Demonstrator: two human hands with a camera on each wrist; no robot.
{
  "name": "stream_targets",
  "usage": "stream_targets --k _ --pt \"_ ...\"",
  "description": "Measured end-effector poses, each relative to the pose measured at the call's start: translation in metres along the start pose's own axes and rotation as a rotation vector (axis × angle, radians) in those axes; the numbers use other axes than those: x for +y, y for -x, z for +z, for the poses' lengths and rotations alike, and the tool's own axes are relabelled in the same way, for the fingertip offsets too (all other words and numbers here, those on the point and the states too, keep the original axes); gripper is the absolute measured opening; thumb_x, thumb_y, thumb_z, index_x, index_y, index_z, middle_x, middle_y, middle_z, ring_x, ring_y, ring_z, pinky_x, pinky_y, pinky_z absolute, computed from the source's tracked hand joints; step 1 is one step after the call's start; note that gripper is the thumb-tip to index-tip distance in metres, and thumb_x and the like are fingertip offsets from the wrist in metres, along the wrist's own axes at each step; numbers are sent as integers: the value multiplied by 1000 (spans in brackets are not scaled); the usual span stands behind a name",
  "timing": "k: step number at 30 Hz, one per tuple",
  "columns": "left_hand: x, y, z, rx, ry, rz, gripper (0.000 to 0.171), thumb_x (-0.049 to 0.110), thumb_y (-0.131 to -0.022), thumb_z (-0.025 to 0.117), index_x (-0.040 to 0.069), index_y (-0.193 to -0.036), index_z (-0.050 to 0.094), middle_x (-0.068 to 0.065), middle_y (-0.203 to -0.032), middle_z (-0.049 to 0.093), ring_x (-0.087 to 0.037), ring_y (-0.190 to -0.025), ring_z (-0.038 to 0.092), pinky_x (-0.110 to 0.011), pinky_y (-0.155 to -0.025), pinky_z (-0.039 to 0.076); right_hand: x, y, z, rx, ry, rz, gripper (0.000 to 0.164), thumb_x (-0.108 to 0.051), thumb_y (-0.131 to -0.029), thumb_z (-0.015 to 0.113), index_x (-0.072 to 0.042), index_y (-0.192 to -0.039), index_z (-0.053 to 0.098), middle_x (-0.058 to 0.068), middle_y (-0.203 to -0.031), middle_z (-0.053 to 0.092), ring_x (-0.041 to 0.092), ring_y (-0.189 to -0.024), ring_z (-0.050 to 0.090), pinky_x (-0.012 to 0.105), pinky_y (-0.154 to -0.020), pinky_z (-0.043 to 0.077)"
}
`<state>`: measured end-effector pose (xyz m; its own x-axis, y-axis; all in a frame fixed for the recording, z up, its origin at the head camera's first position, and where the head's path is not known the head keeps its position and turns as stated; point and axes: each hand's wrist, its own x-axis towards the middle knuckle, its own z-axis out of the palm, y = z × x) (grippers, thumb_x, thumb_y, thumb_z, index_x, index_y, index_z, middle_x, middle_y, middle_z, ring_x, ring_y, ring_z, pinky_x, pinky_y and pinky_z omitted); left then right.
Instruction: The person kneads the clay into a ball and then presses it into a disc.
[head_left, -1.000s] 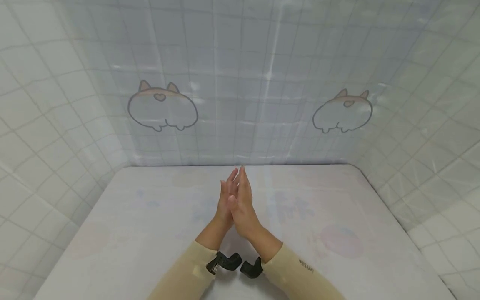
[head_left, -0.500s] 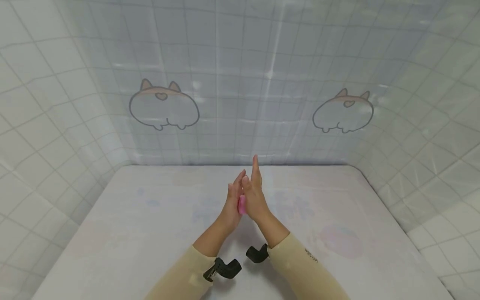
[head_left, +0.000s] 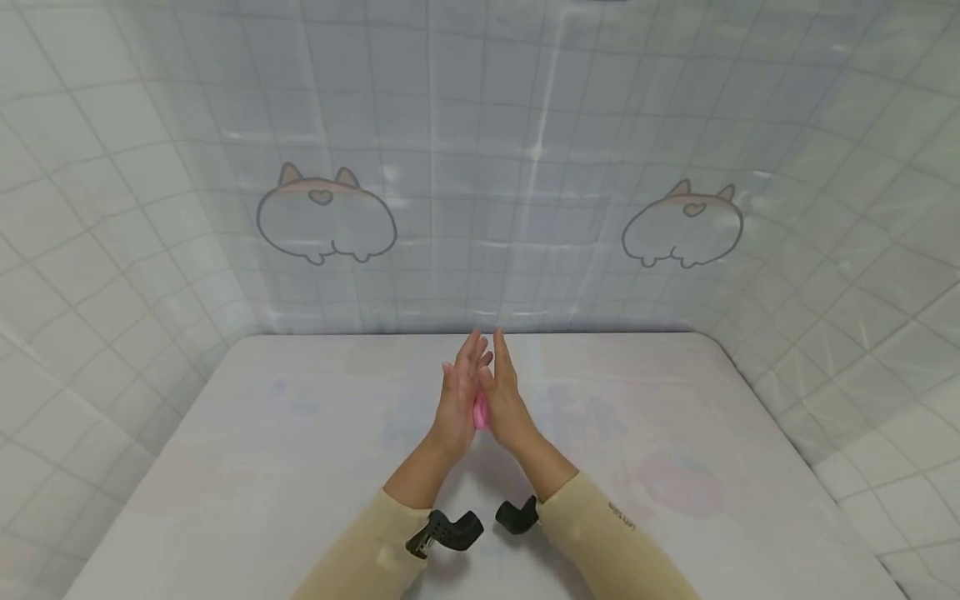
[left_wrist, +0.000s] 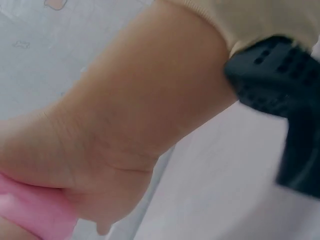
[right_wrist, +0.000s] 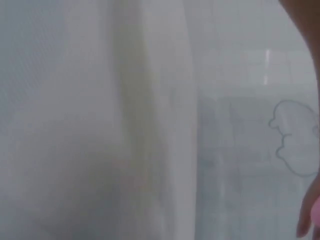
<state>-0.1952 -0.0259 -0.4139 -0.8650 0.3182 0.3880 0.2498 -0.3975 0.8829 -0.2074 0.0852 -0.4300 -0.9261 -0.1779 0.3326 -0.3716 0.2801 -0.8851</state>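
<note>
Both hands are raised over the middle of the table, palms facing each other and fingers pointing to the far wall. Between the palms sits a soft-looking pink lump (head_left: 481,412), clay-like, mostly covered by the hands. The left hand (head_left: 454,417) presses it from the left with straight fingers. From the other side, the right hand (head_left: 510,412) lies against it, its fingers straight too. In the left wrist view, the pink lump (left_wrist: 37,207) shows smooth and squeezed against the heel of the palm. Only a sliver of the pink lump (right_wrist: 316,212) appears in the right wrist view.
A white table (head_left: 300,492) with faint coloured prints lies beneath the hands. Tile-patterned sheeting (head_left: 480,167) with two cartoon animal outlines stands behind it and along both sides. Black camera mounts (head_left: 456,531) stick out at the beige sleeves.
The right hand slid forward past the left, then came back nearer level with it. The pink lump, hidden a second ago, now shows between the palms.
</note>
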Motion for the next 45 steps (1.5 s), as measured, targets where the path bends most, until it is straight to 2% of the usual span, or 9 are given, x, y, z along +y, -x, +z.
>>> stream_targets --k 5,16,22,29,32,36,39,44,45 --pt "-2 -7 -1 28 -108 43 89 73 -98 10 12 -161 4 -12 -167 6 -35 -152 10 -58 -119 6 -2 11 5 -49 -42 -33 92 -83 -91 17 -29 -161 -7 -1 -168 -5 28 -153 1 71 -113 11" --pt "-14 -20 -6 86 -320 -16 96 81 -92 7 15 -162 8 -6 -167 10 -32 -152 13 -58 -119 6 -3 21 7 -57 -250 -175 86 -75 -97 9 -22 -160 -15 8 -168 -7 32 -153 2 63 -117 8" --pt "-22 -19 -11 122 -345 -130 95 84 -90 10 22 -162 13 -6 -167 16 -33 -151 18 -68 -114 4 -8 18 8 -43 -285 -184 84 -74 -97 11 -24 -160 -14 7 -168 -2 32 -153 2 61 -118 6" --pt "-28 -15 -8 30 -385 -208 93 83 -90 7 24 -163 7 -3 -168 9 -37 -150 18 -72 -111 13 -15 7 2 40 -186 -135 91 -79 -94 14 -23 -161 -9 4 -168 -2 25 -153 3 66 -116 8" --pt "-27 -12 -5 3 -386 -218 95 84 -88 6 25 -163 4 -14 -154 37 -37 -121 52 -60 -97 41 -16 1 0 73 -138 -109 96 -84 -90 16 -23 -161 -8 4 -168 -2 23 -153 2 65 -116 10" --pt "-22 -8 -2 -25 -361 -196 90 81 -91 4 26 -163 4 -20 -151 39 -29 -98 51 -49 -90 44 -14 -6 -4 118 -54 -97 100 -87 -87 14 -23 -162 -6 3 -168 -1 25 -153 2 66 -115 10" --pt "-17 -6 -1 -59 -311 -140 90 79 -92 4 23 -163 3 -14 -166 12 -34 -123 42 -56 -107 30 -11 -11 -8 138 -10 -93 100 -87 -88 14 -23 -162 -4 1 -168 0 26 -153 2 68 -114 9" --pt "-9 -2 1 -122 -209 -41 99 80 -91 4 11 -161 -1 -15 -167 2 -42 -146 21 -63 -116 9 1 -16 -12 123 17 -67 98 -85 -90 16 -22 -162 -1 2 -168 2 28 -152 4 72 -112 12" --pt "-8 -1 1 -133 -178 -26 99 79 -93 5 9 -161 -2 -15 -167 -2 -39 -151 6 -63 -116 -2 3 -16 -12 117 22 -62 98 -85 -90 16 -22 -162 -1 3 -168 3 29 -152 5 72 -112 12"
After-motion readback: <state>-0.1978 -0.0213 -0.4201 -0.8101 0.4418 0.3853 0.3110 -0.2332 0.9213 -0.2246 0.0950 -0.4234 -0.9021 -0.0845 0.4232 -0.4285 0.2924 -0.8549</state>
